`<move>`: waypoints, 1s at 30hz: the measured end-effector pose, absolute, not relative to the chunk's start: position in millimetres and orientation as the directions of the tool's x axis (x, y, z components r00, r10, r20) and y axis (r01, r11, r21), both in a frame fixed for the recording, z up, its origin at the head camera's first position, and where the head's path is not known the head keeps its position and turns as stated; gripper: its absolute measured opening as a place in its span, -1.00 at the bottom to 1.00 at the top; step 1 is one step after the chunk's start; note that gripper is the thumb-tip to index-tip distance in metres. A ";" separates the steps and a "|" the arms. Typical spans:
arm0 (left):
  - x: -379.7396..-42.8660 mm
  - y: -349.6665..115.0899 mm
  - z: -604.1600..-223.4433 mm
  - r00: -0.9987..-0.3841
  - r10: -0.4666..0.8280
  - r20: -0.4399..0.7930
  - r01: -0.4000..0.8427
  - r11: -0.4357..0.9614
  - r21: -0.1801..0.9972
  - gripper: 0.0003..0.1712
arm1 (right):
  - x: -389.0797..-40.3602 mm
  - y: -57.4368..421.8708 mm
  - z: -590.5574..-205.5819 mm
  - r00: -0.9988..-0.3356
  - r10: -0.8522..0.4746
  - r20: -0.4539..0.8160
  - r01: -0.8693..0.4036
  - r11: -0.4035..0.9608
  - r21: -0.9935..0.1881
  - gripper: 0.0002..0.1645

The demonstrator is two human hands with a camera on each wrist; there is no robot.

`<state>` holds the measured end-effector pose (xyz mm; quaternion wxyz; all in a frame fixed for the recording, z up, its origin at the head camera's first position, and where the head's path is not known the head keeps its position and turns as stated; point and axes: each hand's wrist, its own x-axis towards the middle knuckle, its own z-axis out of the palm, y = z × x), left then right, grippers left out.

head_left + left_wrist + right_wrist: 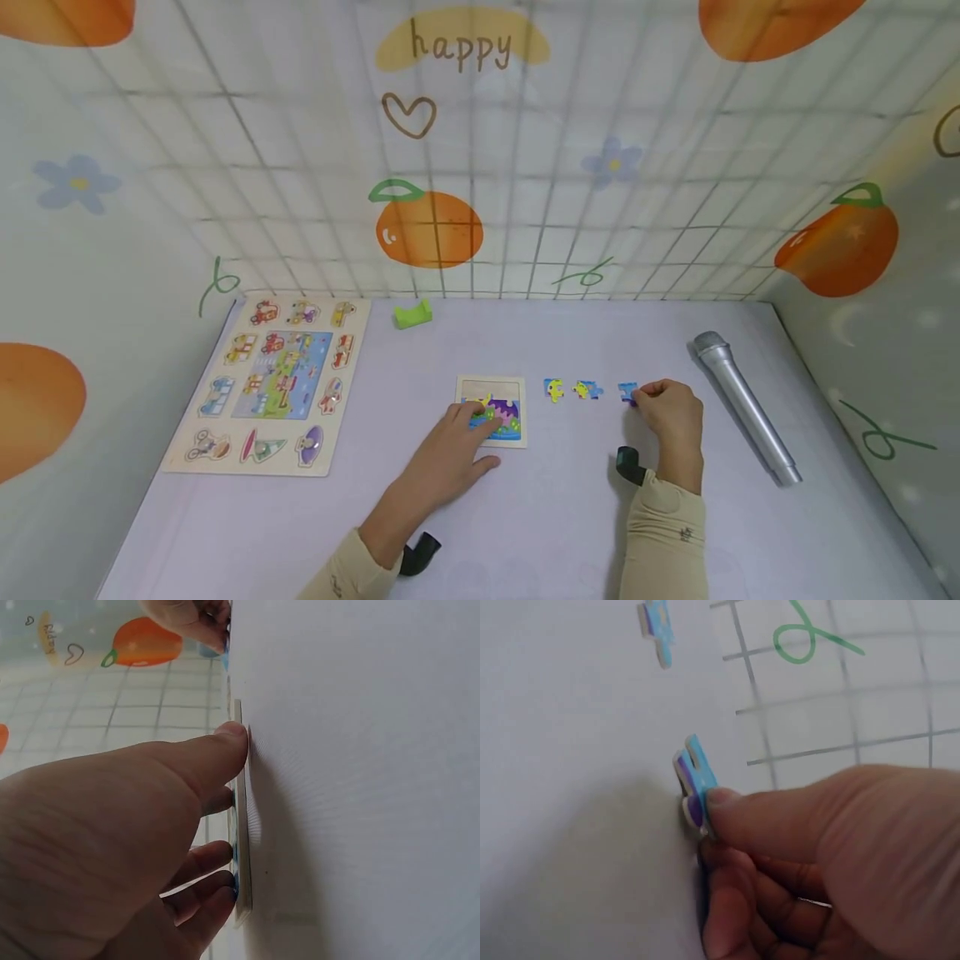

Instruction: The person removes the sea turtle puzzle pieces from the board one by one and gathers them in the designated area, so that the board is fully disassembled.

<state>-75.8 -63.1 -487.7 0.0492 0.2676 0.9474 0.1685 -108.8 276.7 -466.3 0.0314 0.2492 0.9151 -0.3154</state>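
Observation:
My left hand (pixel 447 454) lies over a small framed jigsaw board (pixel 491 384), its relaxed fingertips touching the picture. In the left wrist view the thumb is beside the edge of that board, with the other fingertips over its face. At the right, my right hand (pixel 675 421) pinches a blue and purple jigsaw piece (pixel 697 784) between thumb and finger, low over the table. Left of it, in a row, lie a yellow and blue piece (pixel 588 389) and another yellow piece (pixel 554 389).
A larger wooden vehicle puzzle board (pixel 255 467) lies at the left. Near the back edge sits a green block (pixel 413 314). A silver microphone (pixel 746 404) lies right of my right hand. Printed curtains hang behind the table (pixel 555 517).

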 end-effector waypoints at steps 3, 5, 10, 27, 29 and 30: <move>-75.3 -62.7 -486.8 -0.847 0.531 0.003 0.501 0.797 0.336 -0.35 | -108.3 276.5 -467.6 -0.872 0.444 -0.209 0.478 0.672 -0.566 -0.66; -74.7 -62.3 -486.8 -0.845 0.535 -0.006 0.504 0.800 0.326 -0.34 | -107.8 276.4 -468.2 -0.869 0.448 -0.211 0.481 0.662 -0.575 -0.67; -69.3 -60.4 -487.2 -0.837 0.545 -0.052 0.510 0.810 0.289 -0.28 | -105.8 276.1 -470.1 -0.858 0.470 -0.207 0.492 0.637 -0.593 -0.67; -83.9 -87.3 -493.7 -0.940 0.324 0.111 0.335 0.801 0.497 -0.32 | -133.1 204.0 -452.7 -0.958 0.267 -0.108 0.271 0.703 -0.658 -0.76; -92.9 -92.5 -496.9 -0.966 0.239 0.097 0.251 0.789 0.561 -0.27 | -136.5 189.1 -451.8 -0.972 0.206 -0.115 0.229 0.715 -0.661 -0.79; -96.7 -94.0 -498.0 -0.974 0.211 0.081 0.218 0.780 0.587 -0.23 | -138.0 181.1 -451.2 -0.978 0.174 -0.113 0.205 0.720 -0.663 -0.80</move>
